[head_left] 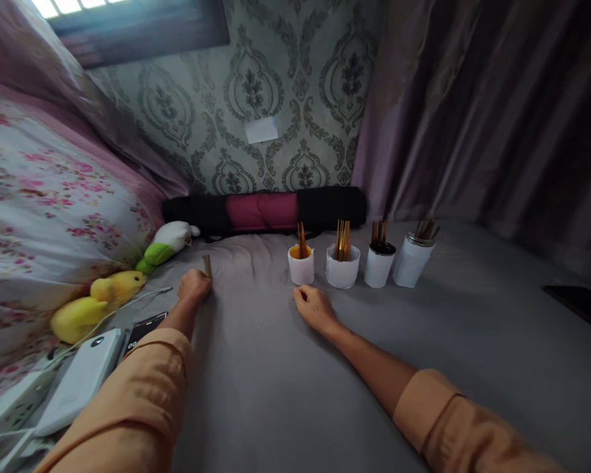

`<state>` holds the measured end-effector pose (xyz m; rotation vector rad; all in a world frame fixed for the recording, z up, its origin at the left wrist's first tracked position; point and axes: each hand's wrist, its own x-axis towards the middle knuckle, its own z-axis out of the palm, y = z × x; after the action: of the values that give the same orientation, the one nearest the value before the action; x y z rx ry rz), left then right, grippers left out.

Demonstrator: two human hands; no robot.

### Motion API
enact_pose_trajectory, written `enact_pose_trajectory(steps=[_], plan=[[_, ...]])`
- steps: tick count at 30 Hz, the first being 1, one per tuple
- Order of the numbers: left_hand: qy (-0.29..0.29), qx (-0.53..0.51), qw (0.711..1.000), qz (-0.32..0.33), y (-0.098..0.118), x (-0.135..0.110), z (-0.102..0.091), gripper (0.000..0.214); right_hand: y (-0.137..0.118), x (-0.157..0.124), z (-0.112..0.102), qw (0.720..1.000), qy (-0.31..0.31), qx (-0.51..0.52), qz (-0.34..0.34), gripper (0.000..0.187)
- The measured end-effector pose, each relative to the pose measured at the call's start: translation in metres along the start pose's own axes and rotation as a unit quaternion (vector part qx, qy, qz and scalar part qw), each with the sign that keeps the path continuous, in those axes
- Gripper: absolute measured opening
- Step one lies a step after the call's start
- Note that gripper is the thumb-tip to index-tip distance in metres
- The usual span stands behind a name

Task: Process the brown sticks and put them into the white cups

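My left hand (194,285) is closed around a small bundle of thin brown sticks (207,265), whose upper ends stick up above the fist. To the right, my right hand (316,307) has its fingers curled in, and whatever they may hold is hidden. Just behind it stands a white-wrapped cup (301,270) with a yellow inside and a few sticks in it. A wider white cup (342,274), a narrow white cup (378,270) with a dark inside, and a tilted white can (412,264) continue the row, each with sticks standing inside.
A black and maroon roll bag (262,211) lies along the wall. At left are a yellow plush duck (86,312), a white and green plush toy (170,242), a white power bank (81,378), a phone (145,328) and a power strip (17,407). A dark flat object (578,305) lies at right.
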<state>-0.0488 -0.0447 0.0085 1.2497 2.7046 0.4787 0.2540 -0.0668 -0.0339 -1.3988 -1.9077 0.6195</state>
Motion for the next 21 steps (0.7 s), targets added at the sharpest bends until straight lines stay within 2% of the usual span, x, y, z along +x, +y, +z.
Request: enact_pose_trajectory(steps=[8, 14, 21], plan=[[-0.006, -0.035, 0.999, -0.002, -0.0037, 0.0035, -0.0010, 0.029, -0.0011, 0.0001, -0.0020, 1.000, -0.012, 0.004, 0.004, 0.031], [0.008, -0.065, 0.998, -0.007, -0.0026, 0.0037, 0.0000, 0.023, 0.0000, -0.0008, -0.0012, 1.000, -0.007, 0.000, 0.000, 0.031], [0.036, -0.175, 0.984, -0.020, 0.0004, 0.0061, 0.0055, 0.009, 0.0002, -0.0002, -0.0008, 1.000, -0.005, -0.010, 0.000, 0.033]])
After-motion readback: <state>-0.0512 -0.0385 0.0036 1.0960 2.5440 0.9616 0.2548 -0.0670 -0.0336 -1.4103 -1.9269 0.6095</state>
